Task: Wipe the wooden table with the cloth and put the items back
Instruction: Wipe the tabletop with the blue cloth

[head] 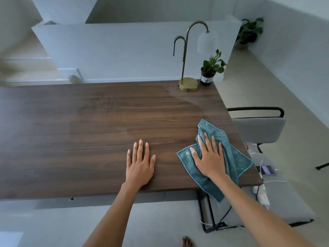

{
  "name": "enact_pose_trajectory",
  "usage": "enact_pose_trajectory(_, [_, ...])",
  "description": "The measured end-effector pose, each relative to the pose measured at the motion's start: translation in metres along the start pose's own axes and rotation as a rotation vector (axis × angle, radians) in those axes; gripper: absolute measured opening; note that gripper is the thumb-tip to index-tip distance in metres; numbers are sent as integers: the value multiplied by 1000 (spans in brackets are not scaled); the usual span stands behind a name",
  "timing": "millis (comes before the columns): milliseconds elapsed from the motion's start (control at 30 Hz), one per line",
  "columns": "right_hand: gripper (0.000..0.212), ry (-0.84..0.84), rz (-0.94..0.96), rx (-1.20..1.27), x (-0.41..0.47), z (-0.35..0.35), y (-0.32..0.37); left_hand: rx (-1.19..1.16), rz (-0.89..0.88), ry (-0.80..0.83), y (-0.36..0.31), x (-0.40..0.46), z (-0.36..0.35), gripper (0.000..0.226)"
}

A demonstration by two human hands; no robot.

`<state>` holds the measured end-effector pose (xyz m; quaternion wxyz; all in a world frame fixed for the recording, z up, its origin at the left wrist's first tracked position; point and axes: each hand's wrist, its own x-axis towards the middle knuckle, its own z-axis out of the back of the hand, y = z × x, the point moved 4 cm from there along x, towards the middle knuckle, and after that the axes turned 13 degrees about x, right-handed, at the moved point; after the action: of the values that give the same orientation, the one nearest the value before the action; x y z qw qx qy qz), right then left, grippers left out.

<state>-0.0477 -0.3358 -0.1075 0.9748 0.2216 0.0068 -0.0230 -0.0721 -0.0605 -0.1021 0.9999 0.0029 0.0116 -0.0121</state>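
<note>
A dark wooden table (89,125) fills the middle of the view. A crumpled teal cloth (236,157) lies on its near right corner, one end hanging over the front edge. My right hand (208,157) presses flat on the cloth with straight, spread fingers. My left hand (139,163) rests flat on the bare wood near the front edge, left of the cloth, holding nothing. At the far right corner stand a brass lamp (188,84) with a white shade and a small potted plant (207,76).
Grey chairs stand right of the table, one (260,129) beside it and one (288,207) nearer me with a phone (267,170), cables and a power strip on it. A larger potted plant (249,32) sits on the floor far right. My bare foot (187,242) shows below.
</note>
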Motion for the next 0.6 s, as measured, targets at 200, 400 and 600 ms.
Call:
enact_pose_trajectory(200, [74, 31, 10, 19, 2, 5, -1, 11, -4, 10, -3, -3, 2, 83])
enact_pose_trajectory(400, [75, 88, 114, 47, 19, 18, -15, -32, -8, -30, -13, 11, 5, 78])
enact_pose_trajectory(600, [73, 218, 181, 185, 40, 30, -30, -101, 24, -45, -55, 50, 9, 92])
